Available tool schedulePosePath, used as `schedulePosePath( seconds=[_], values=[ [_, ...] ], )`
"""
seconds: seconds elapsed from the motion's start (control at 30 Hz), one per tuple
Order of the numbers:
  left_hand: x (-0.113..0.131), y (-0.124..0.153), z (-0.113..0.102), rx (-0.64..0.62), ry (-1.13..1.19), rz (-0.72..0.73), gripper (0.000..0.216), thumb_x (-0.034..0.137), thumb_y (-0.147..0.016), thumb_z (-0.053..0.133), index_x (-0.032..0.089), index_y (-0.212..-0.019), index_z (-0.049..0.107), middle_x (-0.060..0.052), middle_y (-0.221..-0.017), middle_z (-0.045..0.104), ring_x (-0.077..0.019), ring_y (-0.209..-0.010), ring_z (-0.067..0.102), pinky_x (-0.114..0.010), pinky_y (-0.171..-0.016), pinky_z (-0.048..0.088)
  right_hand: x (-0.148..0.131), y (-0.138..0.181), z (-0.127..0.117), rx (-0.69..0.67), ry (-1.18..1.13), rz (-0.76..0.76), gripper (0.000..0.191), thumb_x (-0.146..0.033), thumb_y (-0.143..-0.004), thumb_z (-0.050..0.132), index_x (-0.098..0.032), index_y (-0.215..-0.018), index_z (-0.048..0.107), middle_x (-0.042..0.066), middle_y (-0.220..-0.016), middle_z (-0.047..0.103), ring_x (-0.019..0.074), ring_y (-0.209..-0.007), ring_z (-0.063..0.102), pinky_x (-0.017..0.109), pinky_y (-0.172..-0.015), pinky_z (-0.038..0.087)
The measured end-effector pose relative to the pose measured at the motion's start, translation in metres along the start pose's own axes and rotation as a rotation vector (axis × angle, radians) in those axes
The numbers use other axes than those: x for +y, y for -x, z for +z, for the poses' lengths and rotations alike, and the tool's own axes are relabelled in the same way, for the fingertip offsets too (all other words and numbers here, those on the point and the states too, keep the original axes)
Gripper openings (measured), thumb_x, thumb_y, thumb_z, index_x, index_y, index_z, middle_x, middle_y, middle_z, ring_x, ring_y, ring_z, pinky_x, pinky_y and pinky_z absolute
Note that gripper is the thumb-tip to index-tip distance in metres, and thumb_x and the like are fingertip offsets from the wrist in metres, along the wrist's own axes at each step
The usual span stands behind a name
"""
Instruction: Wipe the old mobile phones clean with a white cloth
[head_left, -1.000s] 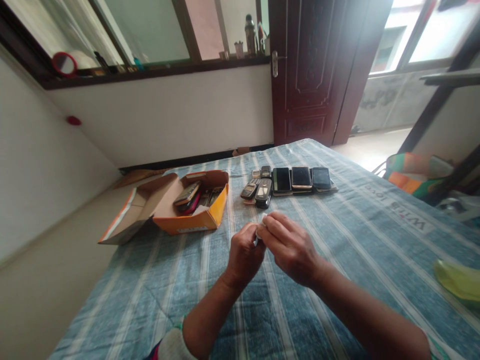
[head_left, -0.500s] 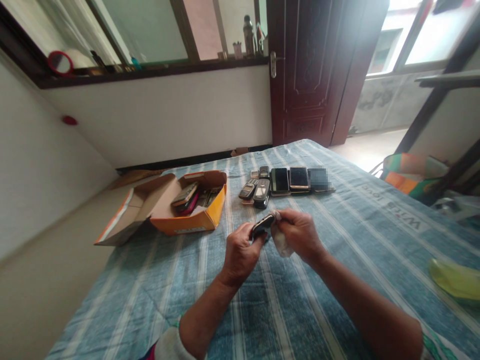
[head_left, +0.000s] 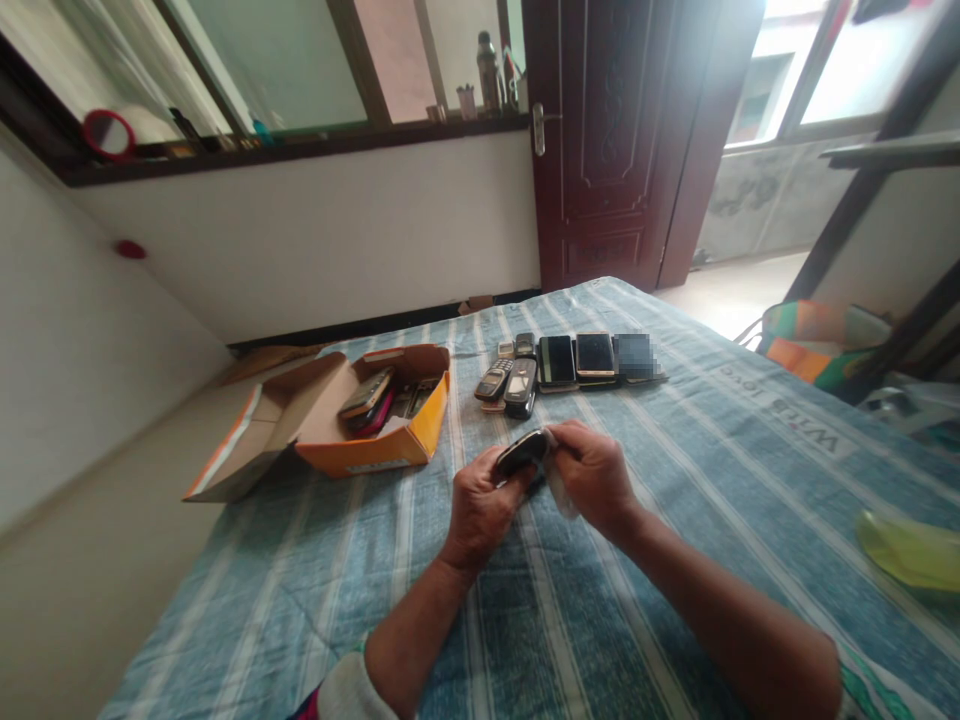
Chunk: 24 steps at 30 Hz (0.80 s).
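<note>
A dark mobile phone [head_left: 523,453] is held tilted above the bed by my left hand [head_left: 484,500], thumb on the near side. My right hand [head_left: 596,475] pinches a crumpled whitish cloth or tissue [head_left: 559,485] against the phone's right end. Most of the cloth is hidden by my fingers. Beyond my hands lie old keypad phones, among them a grey one [head_left: 520,383] and a silver one [head_left: 494,380]. To their right are touchscreen phones, including a black one [head_left: 556,360] and a gold-edged one [head_left: 595,353], on top of other flat devices.
An open orange cardboard box [head_left: 375,455] with several phones inside stands on the left, its lid folded outward. Blue striped cloth [head_left: 360,600] covers the bed. A yellow-green object [head_left: 904,555] lies at the right edge. A dark red door [head_left: 607,150] is behind.
The phone has turned slightly in my left hand, showing more of its dark face. My right hand stays at its end with the cloth. The view has shifted a little.
</note>
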<state>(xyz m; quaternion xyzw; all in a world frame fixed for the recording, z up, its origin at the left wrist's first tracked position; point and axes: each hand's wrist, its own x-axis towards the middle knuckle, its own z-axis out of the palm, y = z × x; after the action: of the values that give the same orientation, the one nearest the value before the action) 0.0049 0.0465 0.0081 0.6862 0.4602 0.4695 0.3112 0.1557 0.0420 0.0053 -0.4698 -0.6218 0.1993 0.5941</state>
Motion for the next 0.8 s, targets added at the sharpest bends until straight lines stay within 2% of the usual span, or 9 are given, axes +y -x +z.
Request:
schedulePosePath(
  seconds=[0.2, 0.33, 0.47, 0.63, 0.8],
  values=[
    [0.005, -0.001, -0.002, 0.000, 0.069, -0.120, 0.017, 0.024, -0.068, 0.071, 0.013, -0.080, 0.069, 0.004, -0.065, 0.062, -0.0113, -0.061, 0.055, -0.022, -0.060, 0.048, -0.009, 0.004, 0.001, -0.005, 0.049, -0.219, 0.027, -0.010, -0.086, 0.044, -0.018, -0.087, 0.070, 0.006, -0.083, 0.066, 0.0151, -0.076, 0.062, 0.025, -0.069, 0.051],
    [0.011, 0.001, -0.016, -0.012, -0.096, -0.113, 0.013, 0.026, -0.068, 0.070, 0.014, -0.069, 0.066, 0.005, -0.059, 0.058, -0.0107, -0.057, 0.052, -0.021, -0.054, 0.044, -0.003, 0.010, 0.009, -0.062, 0.135, -0.313, 0.028, -0.009, -0.089, 0.043, -0.018, -0.098, 0.068, 0.007, -0.088, 0.066, 0.0163, -0.082, 0.062, 0.027, -0.073, 0.052],
    [0.009, 0.004, -0.031, -0.035, -0.208, -0.114, 0.015, 0.028, -0.070, 0.069, 0.014, -0.074, 0.069, 0.002, -0.063, 0.064, -0.0139, -0.061, 0.058, -0.023, -0.057, 0.048, 0.008, 0.013, 0.012, -0.111, 0.287, -0.407, 0.026, -0.009, -0.090, 0.043, -0.016, -0.097, 0.067, 0.009, -0.088, 0.065, 0.0184, -0.083, 0.061, 0.029, -0.073, 0.052],
    [0.002, 0.007, -0.043, -0.057, -0.230, -0.102, 0.016, 0.027, -0.070, 0.069, 0.013, -0.078, 0.069, 0.000, -0.066, 0.067, -0.0159, -0.061, 0.062, -0.025, -0.058, 0.050, 0.018, 0.015, 0.009, -0.188, 0.396, -0.441, 0.031, -0.004, -0.088, 0.038, -0.016, -0.096, 0.066, 0.009, -0.087, 0.064, 0.0185, -0.082, 0.059, 0.028, -0.071, 0.050],
    [0.002, 0.006, -0.050, -0.092, -0.311, -0.089, 0.016, 0.025, -0.068, 0.069, 0.013, -0.078, 0.070, 0.001, -0.065, 0.066, -0.0162, -0.062, 0.062, -0.025, -0.059, 0.049, 0.023, 0.016, 0.007, -0.209, 0.360, -0.351, 0.028, -0.005, -0.088, 0.041, -0.017, -0.094, 0.066, 0.007, -0.086, 0.064, 0.0168, -0.080, 0.060, 0.026, -0.072, 0.050]
  ],
)
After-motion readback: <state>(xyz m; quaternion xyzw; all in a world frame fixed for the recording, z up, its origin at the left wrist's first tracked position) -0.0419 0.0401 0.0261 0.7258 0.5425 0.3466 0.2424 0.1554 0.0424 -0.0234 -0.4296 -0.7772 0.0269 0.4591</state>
